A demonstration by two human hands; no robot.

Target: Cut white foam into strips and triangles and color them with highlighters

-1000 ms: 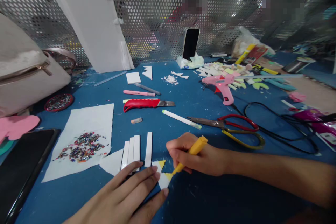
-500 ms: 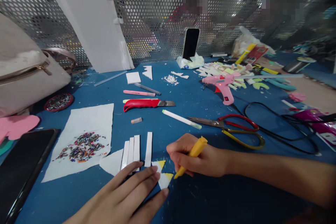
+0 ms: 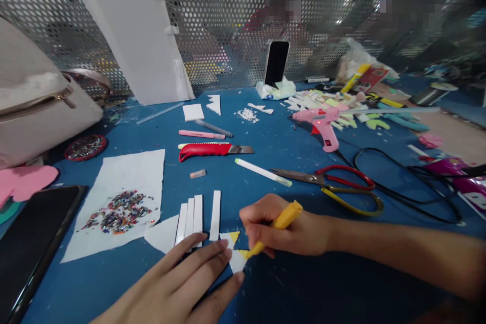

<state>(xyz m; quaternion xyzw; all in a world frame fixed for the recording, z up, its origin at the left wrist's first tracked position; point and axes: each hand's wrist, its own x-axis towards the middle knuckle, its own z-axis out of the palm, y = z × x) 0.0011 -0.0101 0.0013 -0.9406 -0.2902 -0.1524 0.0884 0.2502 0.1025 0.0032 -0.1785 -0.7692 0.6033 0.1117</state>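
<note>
The right hand has moved slightly left since the previous frame: the tip of the yellow marker stood just clear of the near white piece and now touches its yellow corner. The left hand keeps its position, as do the tools on the table.

The right fingers are closed narrowly around the marker, which tilts with its rear end up and to the right. The left fingers lie nearly flat, slightly spread, with fingertips on or against the near white piece. This piece lies at the near center of the table, its left part covered by the fingers. A far white piece adjoins it and also carries a yellow corner.

Narrow, smooth white strips stand side by side left of a single white strip. At the left, a paper sheet with an uneven edge bears small, shiny multicolored flakes. Farther off lie a knife with a red handle and metal blade, and, to the right, scissors with red and yellow loops. A pink glue gun lies beyond the scissors. The far screen is perforated metal.
</note>
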